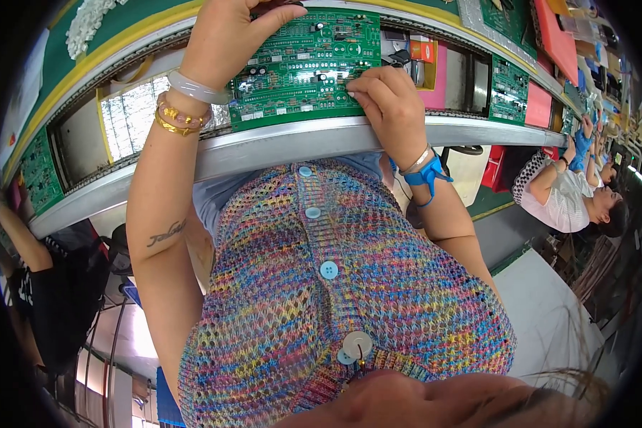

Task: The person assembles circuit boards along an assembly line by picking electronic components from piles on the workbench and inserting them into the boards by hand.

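A green circuit board [285, 78] with rows of small parts lies across the conveyor in front of me. My left hand [225, 39] reaches over its left side, with the thumb bent toward the fingers at the far edge. A dark bit shows beside that thumb, but the picture's top edge cuts off most of the fingers. My right hand [394, 100] is at the board's right side, thumb and forefinger pressed together close to its surface. Whatever is in that pinch is too small or hidden to name. A blue wrist strap [429, 175] circles my right wrist.
A metal rail [278, 141] runs along the near side of the line. More boards sit on it to the left [37, 171] and right [508, 89]. White small parts [93, 25] lie heaped at the far left. Other people are at both sides, one in white [556, 189] at right.
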Motion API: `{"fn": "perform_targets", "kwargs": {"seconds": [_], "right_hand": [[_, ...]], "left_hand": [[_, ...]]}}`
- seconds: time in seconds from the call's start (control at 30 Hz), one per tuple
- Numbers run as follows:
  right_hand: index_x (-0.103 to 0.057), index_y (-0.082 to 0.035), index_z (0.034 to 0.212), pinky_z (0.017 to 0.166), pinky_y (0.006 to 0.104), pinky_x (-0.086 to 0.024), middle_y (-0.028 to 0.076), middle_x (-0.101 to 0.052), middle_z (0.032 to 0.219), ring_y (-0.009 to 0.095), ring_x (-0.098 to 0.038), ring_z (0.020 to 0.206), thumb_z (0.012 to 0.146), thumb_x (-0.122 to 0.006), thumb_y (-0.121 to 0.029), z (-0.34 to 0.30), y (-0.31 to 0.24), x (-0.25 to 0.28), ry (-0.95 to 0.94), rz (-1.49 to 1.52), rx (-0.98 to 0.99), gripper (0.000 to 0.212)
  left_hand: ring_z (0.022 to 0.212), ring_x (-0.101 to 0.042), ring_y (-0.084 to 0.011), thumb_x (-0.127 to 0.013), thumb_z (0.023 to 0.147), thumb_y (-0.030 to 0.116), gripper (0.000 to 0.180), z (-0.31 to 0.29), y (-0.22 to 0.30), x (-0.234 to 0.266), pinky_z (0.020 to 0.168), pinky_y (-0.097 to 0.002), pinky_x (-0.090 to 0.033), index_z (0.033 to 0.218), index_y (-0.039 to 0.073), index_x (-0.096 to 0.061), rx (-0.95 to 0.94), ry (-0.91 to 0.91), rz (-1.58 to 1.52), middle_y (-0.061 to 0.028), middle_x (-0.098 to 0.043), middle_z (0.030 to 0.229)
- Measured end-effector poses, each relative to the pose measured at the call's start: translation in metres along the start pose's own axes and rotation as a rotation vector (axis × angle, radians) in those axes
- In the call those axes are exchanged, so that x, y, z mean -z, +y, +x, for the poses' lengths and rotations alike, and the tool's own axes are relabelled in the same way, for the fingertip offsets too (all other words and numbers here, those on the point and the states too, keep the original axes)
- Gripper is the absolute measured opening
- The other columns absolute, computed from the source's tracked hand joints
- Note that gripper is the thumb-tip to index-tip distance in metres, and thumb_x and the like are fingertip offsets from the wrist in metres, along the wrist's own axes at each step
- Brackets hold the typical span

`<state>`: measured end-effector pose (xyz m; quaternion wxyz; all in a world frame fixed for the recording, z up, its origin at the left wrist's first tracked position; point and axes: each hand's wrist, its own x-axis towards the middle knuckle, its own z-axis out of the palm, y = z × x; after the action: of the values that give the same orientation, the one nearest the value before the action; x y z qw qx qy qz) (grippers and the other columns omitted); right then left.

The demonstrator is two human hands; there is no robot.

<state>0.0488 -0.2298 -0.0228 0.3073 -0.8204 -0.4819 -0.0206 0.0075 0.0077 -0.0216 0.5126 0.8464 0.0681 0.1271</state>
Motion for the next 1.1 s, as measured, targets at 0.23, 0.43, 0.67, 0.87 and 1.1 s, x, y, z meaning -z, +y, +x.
{"fn": "perform_targets", "kwargs": {"seconds": [0.23, 0.43, 0.67, 0.87, 1.1], "right_hand": [[-0.062, -0.008, 0.080, 0.069, 0.0345, -0.044, 0.004, -0.057, 0.083, 0.025, -0.054, 0.080, 0.070, -0.070, -0.007, 0.000, 0.007, 0.003, -0.025, 0.051, -0.087, 0.013], [-0.064, -0.006, 0.084, 0.065, 0.0322, -0.046, 0.007, -0.059, 0.083, 0.023, -0.056, 0.075, 0.073, -0.069, -0.005, -0.010, 0.003, 0.014, 0.060, 0.176, -0.174, 0.012], [-0.065, -0.005, 0.089, 0.062, 0.0310, -0.047, 0.008, -0.060, 0.082, 0.022, -0.057, 0.073, 0.075, -0.067, -0.003, -0.025, 0.004, 0.018, 0.109, 0.256, -0.297, 0.015], [-0.065, -0.007, 0.087, 0.062, 0.0311, -0.046, 0.006, -0.062, 0.084, 0.023, -0.058, 0.074, 0.074, -0.066, -0.002, -0.026, 0.008, 0.015, 0.144, 0.221, -0.243, 0.015], [-0.065, -0.007, 0.086, 0.064, 0.0317, -0.047, 0.005, -0.062, 0.084, 0.023, -0.058, 0.075, 0.074, -0.065, -0.003, -0.026, 0.007, 0.016, 0.145, 0.214, -0.230, 0.014]], "left_hand": [[0.071, -0.057, -0.0111, -0.068, 0.078, 0.003, 0.015, 0.001, 0.019, 0.004, 0.063, -0.0227, -0.046, 0.093, -0.001, -0.067, 0.111, -0.047, -0.117, -0.0047, -0.058, 0.079], [0.077, -0.060, -0.0130, -0.066, 0.081, 0.007, 0.015, -0.009, 0.019, 0.001, 0.071, -0.0236, -0.048, 0.095, 0.002, -0.067, 0.019, -0.152, 0.032, -0.0056, -0.063, 0.088], [0.081, -0.057, -0.0265, -0.068, 0.073, 0.011, 0.008, -0.030, 0.050, -0.028, 0.073, -0.0355, -0.047, 0.076, 0.004, -0.066, -0.168, -0.280, 0.272, -0.0075, -0.060, 0.080], [0.087, -0.051, -0.0256, -0.070, 0.069, 0.009, 0.008, -0.029, 0.047, -0.044, 0.074, -0.0355, -0.046, 0.072, 0.003, -0.066, -0.234, -0.214, 0.417, -0.0064, -0.055, 0.086], [0.086, -0.052, -0.0249, -0.069, 0.069, 0.008, 0.006, -0.028, 0.051, -0.044, 0.074, -0.0349, -0.047, 0.071, 0.004, -0.066, -0.227, -0.197, 0.471, -0.0059, -0.054, 0.084]]}}
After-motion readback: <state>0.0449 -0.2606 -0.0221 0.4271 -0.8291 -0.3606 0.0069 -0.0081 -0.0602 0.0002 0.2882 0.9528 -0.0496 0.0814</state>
